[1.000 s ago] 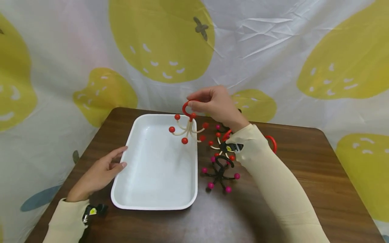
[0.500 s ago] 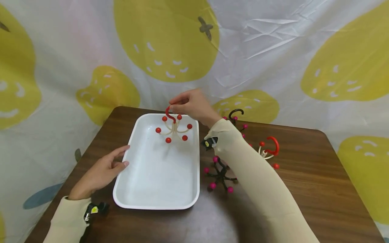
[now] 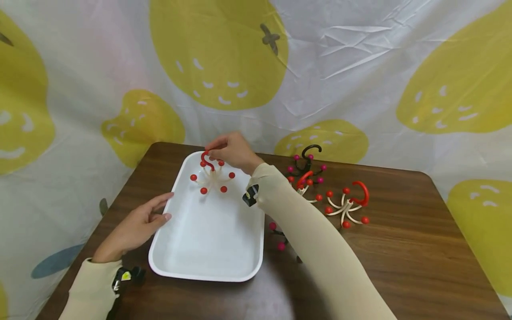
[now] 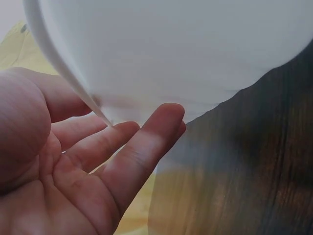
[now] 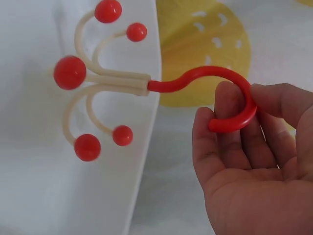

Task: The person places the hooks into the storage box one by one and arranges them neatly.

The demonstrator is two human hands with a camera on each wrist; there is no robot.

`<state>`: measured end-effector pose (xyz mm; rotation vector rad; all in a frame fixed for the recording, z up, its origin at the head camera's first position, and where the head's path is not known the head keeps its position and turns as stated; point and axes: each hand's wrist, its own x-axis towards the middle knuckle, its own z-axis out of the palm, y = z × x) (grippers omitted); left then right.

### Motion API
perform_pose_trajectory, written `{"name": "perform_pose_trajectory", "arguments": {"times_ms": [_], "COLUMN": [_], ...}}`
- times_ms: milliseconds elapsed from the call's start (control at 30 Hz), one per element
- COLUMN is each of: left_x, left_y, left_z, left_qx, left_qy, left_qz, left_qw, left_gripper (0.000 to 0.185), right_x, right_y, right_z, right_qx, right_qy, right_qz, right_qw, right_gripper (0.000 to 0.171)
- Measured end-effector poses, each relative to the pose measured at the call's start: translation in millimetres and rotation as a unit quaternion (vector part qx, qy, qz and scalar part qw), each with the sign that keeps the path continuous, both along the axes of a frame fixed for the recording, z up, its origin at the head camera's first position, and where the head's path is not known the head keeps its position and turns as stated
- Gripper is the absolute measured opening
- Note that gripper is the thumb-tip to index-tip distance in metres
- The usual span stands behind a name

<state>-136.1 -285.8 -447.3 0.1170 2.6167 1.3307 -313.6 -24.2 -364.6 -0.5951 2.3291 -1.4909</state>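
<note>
My right hand (image 3: 237,153) pinches the curved red handle of a scalp massager (image 3: 213,180), thumb on one side and fingertips on the other. This massager has cream prongs tipped with red balls and hangs upright, handle up, over the far part of the white tray (image 3: 206,279). In the right wrist view its red hook (image 5: 210,72) passes between my thumb and fingers. My left hand (image 3: 134,231) holds the tray's left rim; the thumb reaches over the edge, while other fingers (image 4: 164,125) rest against the outer wall.
Right of the tray stand two more cream-and-red massagers, one nearer (image 3: 299,191) and one farther right (image 3: 348,205). A black massager with pink balls (image 3: 307,166) stands at the back; another (image 3: 282,238) is partly hidden by my right sleeve (image 3: 312,235). A patterned cloth (image 3: 340,66) hangs behind the table.
My right hand has carried the scalp massager left and lowered it toward the tray. The massagers on the right have come into view from behind my arm. My left hand stays at the rim.
</note>
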Motion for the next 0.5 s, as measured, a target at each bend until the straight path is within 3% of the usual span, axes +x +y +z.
{"name": "perform_pose_trajectory", "arguments": {"times_ms": [333,500], "left_x": [-2.9,-5.0], "left_y": [1,0], "left_z": [-3.1,-2.4], "left_qx": [0.013,0.020], "left_qy": [-0.006,-0.002], "left_qz": [-0.007,-0.012], "left_qw": [0.9999,0.9997], "left_gripper": [0.065,0.065], "right_x": [-5.0,-6.6], "right_y": [-15,-17], "right_z": [-21.8,-23.7], "right_qx": [-0.022,-0.015], "right_qy": [-0.028,-0.034], "right_qz": [-0.029,-0.032], "right_qw": [0.999,0.999], "right_gripper": [0.017,0.023]}}
